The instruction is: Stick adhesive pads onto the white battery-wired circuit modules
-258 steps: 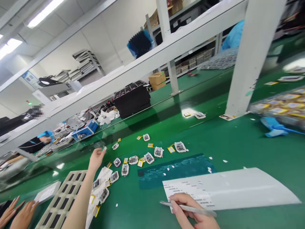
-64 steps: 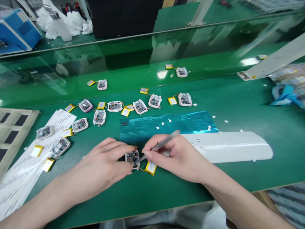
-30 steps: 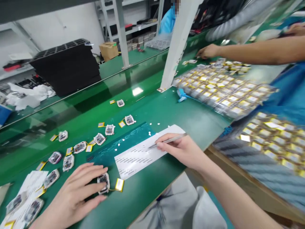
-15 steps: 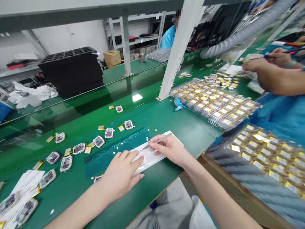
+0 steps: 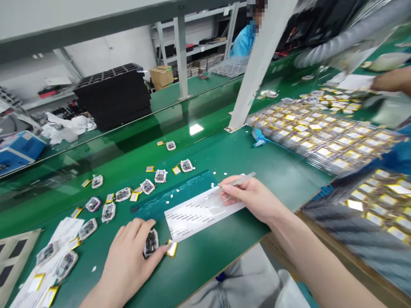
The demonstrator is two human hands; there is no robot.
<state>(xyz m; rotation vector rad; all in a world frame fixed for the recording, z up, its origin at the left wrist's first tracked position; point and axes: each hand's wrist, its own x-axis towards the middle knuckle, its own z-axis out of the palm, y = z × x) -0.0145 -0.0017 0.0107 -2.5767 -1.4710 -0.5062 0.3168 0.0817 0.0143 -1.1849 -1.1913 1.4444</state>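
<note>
Left hand [image 5: 133, 250] around circuit-board case [image 5: 151, 244], grip unclear | right hand [image 5: 245, 192] pinching tweezers [image 5: 246, 177] over sheet [image 5: 189, 218]

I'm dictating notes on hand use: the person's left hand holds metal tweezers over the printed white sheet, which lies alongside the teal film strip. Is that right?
Not quite, the hand is wrong: the head view shows the right hand holding the metal tweezers over the printed white sheet, which lies alongside the teal film strip.
</note>
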